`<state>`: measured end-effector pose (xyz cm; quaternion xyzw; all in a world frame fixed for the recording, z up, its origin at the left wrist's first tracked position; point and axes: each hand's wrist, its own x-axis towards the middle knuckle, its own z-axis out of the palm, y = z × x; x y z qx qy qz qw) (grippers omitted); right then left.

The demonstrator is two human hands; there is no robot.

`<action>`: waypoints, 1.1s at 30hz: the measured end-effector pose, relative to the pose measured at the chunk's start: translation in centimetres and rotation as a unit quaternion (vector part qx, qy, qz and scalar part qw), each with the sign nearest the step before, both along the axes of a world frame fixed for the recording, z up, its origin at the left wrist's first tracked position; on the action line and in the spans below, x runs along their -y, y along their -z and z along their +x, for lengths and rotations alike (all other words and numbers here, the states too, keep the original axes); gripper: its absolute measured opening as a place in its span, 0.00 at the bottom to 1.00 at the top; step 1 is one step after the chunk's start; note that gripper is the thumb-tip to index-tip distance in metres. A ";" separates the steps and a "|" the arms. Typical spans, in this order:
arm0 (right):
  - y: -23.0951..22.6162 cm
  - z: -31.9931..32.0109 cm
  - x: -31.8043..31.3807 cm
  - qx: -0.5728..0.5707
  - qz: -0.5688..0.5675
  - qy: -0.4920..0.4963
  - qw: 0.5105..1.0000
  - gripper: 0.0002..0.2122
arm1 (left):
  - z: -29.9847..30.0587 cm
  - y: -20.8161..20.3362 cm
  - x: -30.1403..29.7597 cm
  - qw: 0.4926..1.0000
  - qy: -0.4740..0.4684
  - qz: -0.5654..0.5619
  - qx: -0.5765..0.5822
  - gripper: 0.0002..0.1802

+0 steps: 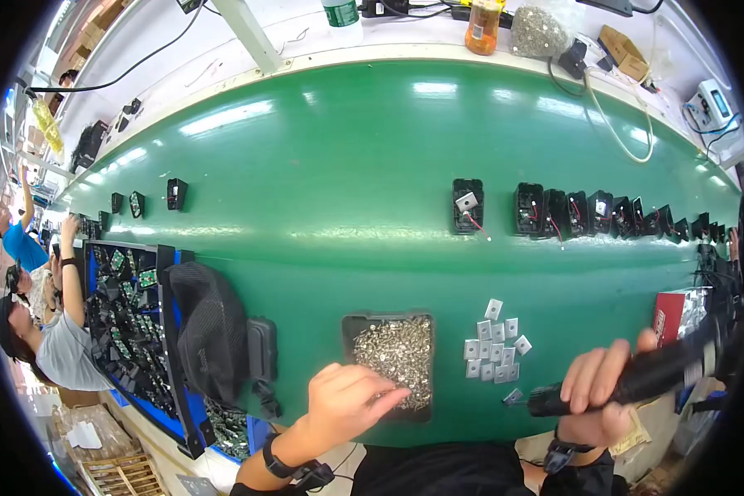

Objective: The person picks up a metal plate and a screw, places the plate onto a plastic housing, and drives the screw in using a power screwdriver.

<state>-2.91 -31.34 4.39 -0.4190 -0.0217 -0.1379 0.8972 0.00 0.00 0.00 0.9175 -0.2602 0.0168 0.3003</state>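
Note:
My left hand (pixel 347 403) reaches over a dark tray (pixel 346 324) filled with small metal screws (pixel 397 351). Its thumb and fingers are pinched together at the tray's near part; what lies between the tips is too small to make out. My right hand (pixel 599 388) is wrapped round a black electric screwdriver (pixel 665 372) held nearly level, its bit pointing left. Close to the bit lies one small silver plate (pixel 512 397) with a hole. More square metal plates (pixel 493 309) are spread flat on the green tabletop (pixel 322 248), between the tray and the screwdriver.
Black housings (pixel 469 217) stand in a row across the table to the right, one with a plate and red wire. At left are a black mesh bag (pixel 211 331) and a bin of circuit boards (pixel 124 306). Co-workers (pixel 66 347) sit beyond it. An orange bottle (pixel 482 33) stands behind.

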 end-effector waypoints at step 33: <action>-1.5 5.6 -6.3 0.176 -0.061 -0.079 0.979 0.22 | 2.4 0.6 4.6 0.982 0.041 -0.143 0.116 0.15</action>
